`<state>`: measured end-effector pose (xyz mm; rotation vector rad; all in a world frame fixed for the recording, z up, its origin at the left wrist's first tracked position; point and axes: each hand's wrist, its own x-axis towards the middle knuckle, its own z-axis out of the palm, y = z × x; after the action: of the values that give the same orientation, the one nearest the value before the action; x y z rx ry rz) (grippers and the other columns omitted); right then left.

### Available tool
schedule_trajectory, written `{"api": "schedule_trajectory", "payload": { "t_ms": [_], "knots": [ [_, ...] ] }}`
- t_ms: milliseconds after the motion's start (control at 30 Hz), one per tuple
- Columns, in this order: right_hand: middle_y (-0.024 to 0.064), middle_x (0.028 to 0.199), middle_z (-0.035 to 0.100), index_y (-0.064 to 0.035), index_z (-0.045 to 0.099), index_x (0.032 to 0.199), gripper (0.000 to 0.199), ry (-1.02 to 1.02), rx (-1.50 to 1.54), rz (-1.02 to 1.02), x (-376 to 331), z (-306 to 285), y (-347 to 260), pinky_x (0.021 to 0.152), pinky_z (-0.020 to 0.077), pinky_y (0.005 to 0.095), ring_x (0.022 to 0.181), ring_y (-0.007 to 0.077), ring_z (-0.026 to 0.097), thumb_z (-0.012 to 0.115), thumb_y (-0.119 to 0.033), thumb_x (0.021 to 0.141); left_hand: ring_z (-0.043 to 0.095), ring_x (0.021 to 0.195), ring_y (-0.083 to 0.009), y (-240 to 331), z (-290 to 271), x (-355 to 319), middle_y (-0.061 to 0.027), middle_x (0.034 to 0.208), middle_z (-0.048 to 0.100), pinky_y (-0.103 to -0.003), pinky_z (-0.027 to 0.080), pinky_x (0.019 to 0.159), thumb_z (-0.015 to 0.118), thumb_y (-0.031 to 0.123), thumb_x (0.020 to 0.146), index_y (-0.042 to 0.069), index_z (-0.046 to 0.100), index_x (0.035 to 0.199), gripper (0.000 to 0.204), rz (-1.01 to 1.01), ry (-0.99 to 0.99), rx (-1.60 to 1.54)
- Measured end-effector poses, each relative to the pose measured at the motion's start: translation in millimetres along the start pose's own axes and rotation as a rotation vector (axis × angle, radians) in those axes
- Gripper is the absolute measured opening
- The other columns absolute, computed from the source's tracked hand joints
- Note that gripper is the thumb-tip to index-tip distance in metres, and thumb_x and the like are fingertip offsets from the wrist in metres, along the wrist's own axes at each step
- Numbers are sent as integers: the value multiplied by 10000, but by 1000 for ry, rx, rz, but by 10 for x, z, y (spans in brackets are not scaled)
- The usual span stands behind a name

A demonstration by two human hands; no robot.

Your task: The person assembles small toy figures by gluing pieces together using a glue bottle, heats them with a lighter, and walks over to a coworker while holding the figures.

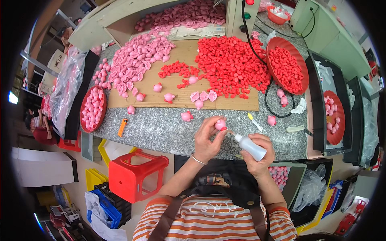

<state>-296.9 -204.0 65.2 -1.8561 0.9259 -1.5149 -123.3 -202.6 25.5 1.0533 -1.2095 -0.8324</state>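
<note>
Head view: above speckled worktop (148, 138) near lower-left stool (124, 180), in lettered shirt (225, 221), pinches figurine (220, 124) in left hand (207, 143), grips squeeze bottle (251, 148) in right hand (262, 162).

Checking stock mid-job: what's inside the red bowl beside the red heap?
Small red pieces show inside the bowl. Its bottom and any lower layers are covered by them.

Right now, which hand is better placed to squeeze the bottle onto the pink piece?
Probably your right hand: it holds the white squeeze bottle, nozzle pointing toward the pink ball-shaped piece, while your left hand is occupied holding that piece.
</note>
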Motion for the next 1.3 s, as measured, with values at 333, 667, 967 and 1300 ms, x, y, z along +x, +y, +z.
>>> {"api": "schedule_trajectory", "payload": {
  "t_ms": [333, 667, 967, 1300],
  "knots": [
    [199, 1021, 610, -4, 546, 1014, 411, 17, 74, 110, 2, 33, 20, 797, 508, 348, 917, 259, 627, 780, -34, 677, 627, 1019, -214, 43, 18, 60, -148, 1145, 541, -274, 553, 851, 645, -107, 770, -39, 532, 1127, 381, -13, 116, -22],
    [191, 1053, 591, -14, 486, 982, 362, 235, 22, 223, -194, -613, 153, 834, 474, 330, 961, 219, 595, 721, 11, 708, 599, 909, -334, -4, -62, 204, -169, 1076, 589, -376, 484, 771, 701, 8, 717, -1, 585, 1064, 366, 203, -178, 722],
    [148, 984, 588, 43, 468, 1150, 357, 770, 83, 396, -633, -1434, 383, 777, 514, 346, 855, 225, 627, 594, -60, 833, 569, 991, -295, 319, 1780, 829, -156, 1127, 586, -399, 470, 839, 582, -99, 692, 16, 609, 1066, 393, 645, -618, 515],
    [164, 1018, 609, 58, 488, 1208, 382, 773, 200, 403, -674, -1624, 532, 779, 531, 353, 869, 229, 635, 580, -26, 847, 582, 999, -204, -219, 2731, 1226, -92, 1133, 610, -331, 485, 808, 576, -39, 764, 51, 642, 1047, 304, 150, -791, 559]
  ]
}}
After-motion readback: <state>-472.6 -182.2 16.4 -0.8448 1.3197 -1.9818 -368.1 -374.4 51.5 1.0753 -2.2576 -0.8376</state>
